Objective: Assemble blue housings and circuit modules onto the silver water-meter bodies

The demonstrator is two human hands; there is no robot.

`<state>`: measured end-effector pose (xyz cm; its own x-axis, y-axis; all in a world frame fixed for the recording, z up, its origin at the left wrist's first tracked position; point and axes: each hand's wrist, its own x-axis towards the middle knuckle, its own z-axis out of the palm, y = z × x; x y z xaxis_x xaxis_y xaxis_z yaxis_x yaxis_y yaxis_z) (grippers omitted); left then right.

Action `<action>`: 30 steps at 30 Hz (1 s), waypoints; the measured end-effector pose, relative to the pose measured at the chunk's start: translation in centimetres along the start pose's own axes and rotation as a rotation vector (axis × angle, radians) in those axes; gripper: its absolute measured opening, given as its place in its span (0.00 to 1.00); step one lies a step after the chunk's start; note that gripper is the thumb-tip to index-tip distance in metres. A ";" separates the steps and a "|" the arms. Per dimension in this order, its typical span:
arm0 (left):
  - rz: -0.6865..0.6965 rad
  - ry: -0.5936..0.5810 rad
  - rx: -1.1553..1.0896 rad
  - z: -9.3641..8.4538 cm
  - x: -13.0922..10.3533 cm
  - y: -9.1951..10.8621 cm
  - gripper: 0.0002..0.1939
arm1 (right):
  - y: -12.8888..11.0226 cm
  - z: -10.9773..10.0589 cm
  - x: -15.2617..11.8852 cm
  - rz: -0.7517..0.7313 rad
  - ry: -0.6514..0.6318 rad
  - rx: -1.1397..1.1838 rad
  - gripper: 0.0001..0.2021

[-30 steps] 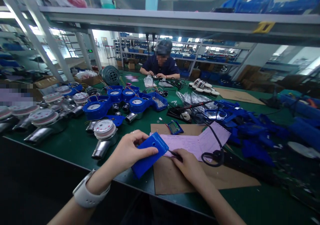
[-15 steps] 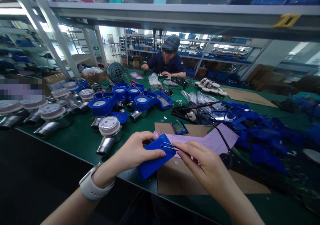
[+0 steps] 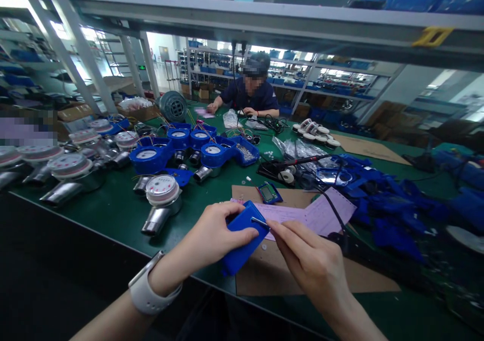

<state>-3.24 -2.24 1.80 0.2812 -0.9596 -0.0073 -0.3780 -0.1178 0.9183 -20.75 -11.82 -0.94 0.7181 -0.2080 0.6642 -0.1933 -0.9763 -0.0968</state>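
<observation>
My left hand (image 3: 212, 232) grips a blue plastic housing (image 3: 242, 252), thumb on its near face and fingers along the far edge. The housing is held tilted above the table's front edge. In my right hand (image 3: 310, 252) is a pair of metal tweezers (image 3: 260, 222), pinched between thumb and fingers. Their tips meet the housing at a small hole near its upper end; whether they hold a small part, I cannot make out. Just beyond lies a small blue-framed display board (image 3: 269, 193). Below the hands, a small white washer (image 3: 264, 247) rests on cardboard (image 3: 272, 275).
Metal-bodied water meters (image 3: 163, 192) and blue-cased meters (image 3: 212, 152) crowd the left. A blue tray of screws (image 3: 246, 153) sits behind. Pink paper (image 3: 333, 207), a black cable and blue parts (image 3: 393, 220) lie right. Across the table sits a co-worker (image 3: 251, 94); a shelf (image 3: 264, 18) spans overhead.
The tweezer tips, apart before, are now together at the hole. Both hands and the housing sit slightly farther right in view. The co-worker's hand has lowered to a pink paper.
</observation>
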 end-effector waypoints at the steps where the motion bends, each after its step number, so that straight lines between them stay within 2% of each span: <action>1: -0.001 0.011 -0.010 0.0 0.0 -0.1 0.12 | -0.1 0.6 -0.2 0.040 0.030 0.049 0.12; 5: 0.014 0.052 -0.034 0.2 -0.2 -0.4 0.10 | -0.5 2.2 -0.6 0.209 0.122 0.257 0.13; 8: -0.005 0.111 -0.016 0.4 -0.7 -0.6 0.10 | -0.7 2.0 -0.9 0.250 0.094 0.317 0.13; 12: -0.004 0.157 0.012 1.1 -1.5 -0.4 0.09 | -0.9 0.1 -1.1 0.171 -0.057 0.138 0.15; 16: 0.031 0.147 0.047 1.6 -1.7 -0.2 0.07 | -0.6 -1.4 -1.1 0.086 -0.105 0.019 0.15; 19: 0.033 0.120 0.063 1.6 -1.6 -0.2 0.06 | 0.3 -1.2 -1.1 0.014 -0.133 0.045 0.16; 22: 0.029 0.091 0.039 1.4 -1.5 -0.3 0.07 | 1.3 -0.4 -1.3 -0.028 -0.127 0.194 0.17; 24: 0.041 0.098 0.034 1.5 -1.6 -0.4 0.08 | 1.3 0.2 -1.3 0.052 -0.121 0.362 0.15; 28: 0.110 0.153 0.083 2.5 -2.1 -0.5 0.06 | -0.1 0.7 -0.8 0.520 -0.132 0.666 0.13; 30: 0.148 0.180 0.105 3.3 -2.5 -0.6 0.05 | -0.9 0.8 -0.4 0.692 -0.144 0.804 0.14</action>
<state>-6.61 -0.62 -0.04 0.3645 -0.9087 0.2033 -0.5135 -0.0140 0.8580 -20.34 -10.89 -1.72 0.7034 -0.6851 0.1894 -0.1291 -0.3852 -0.9138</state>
